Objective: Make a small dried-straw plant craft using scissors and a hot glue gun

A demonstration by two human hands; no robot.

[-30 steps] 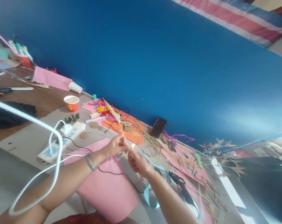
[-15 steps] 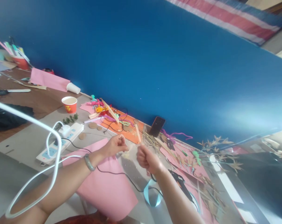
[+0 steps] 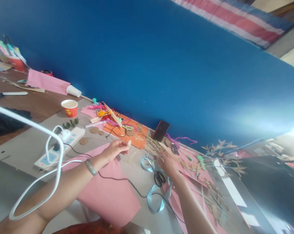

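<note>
My left hand hovers over the grey table, above the far corner of a pink paper sheet. Its fingers lie close together, with a small pale piece at their tips. A grey bangle sits on that wrist. Further right, my right hand is lowered, back up, onto a heap of dried straw. Its fingers curl over a thin pale stick. Black-handled scissors lie just left of this hand, on a light blue ribbon.
A white power strip with a looping white cable lies at left. Beyond it stands a red paper cup. A phone leans on the blue wall. Craft scraps cover orange paper and pink paper.
The two hands were pinching a stick together and have drawn apart. My right hand carried the stick rightward and dropped to the straw heap, uncovering the scissors. My left hand loosened from a fist.
</note>
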